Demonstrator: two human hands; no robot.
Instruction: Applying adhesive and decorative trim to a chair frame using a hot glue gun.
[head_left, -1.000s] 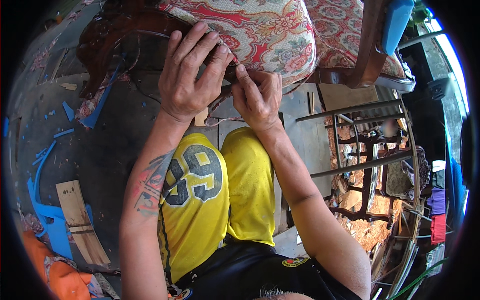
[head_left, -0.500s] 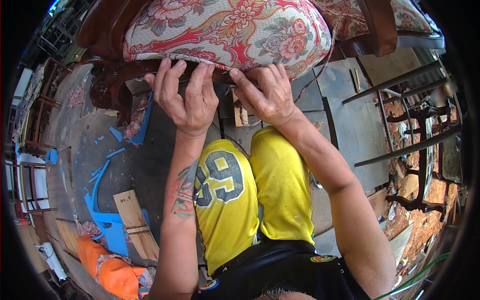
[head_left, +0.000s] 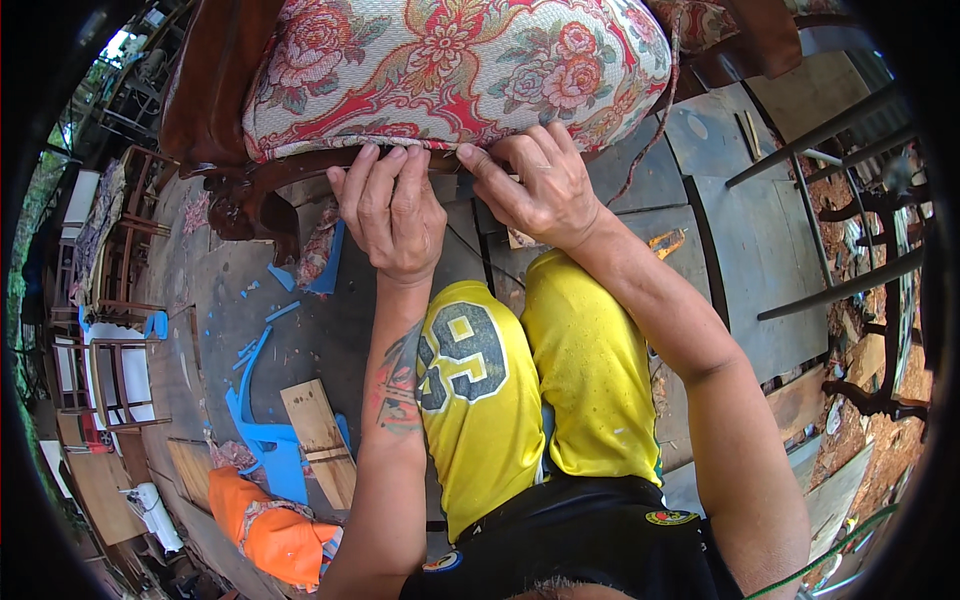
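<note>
A floral upholstered seat (head_left: 450, 70) in red, cream and pink sits in a dark carved wooden chair frame (head_left: 225, 110) across the top. My left hand (head_left: 395, 220) has its fingers bent and close together, tips on the piped fabric edge along the seat's lower front; its thumb is mostly hidden. Just right of it, my right hand (head_left: 540, 185) pinches that same edge, thumb uppermost near the wooden rail. A reddish cord (head_left: 650, 155) hangs down beside the seat's right side.
Blue foam scraps (head_left: 290, 480), wooden boards (head_left: 315, 430) and orange cloth (head_left: 270, 530) lie on the dark floor at left. Stacked chairs (head_left: 115, 380) stand at far left. A metal tube frame (head_left: 840, 285) and debris (head_left: 865, 365) are at right. My yellow-clad knees (head_left: 590, 360) are below my hands.
The view has turned, shifting the scene rightward and showing more on the left. My left hand's spread fingers have drawn together along the seat edge; my right hand stays at the edge.
</note>
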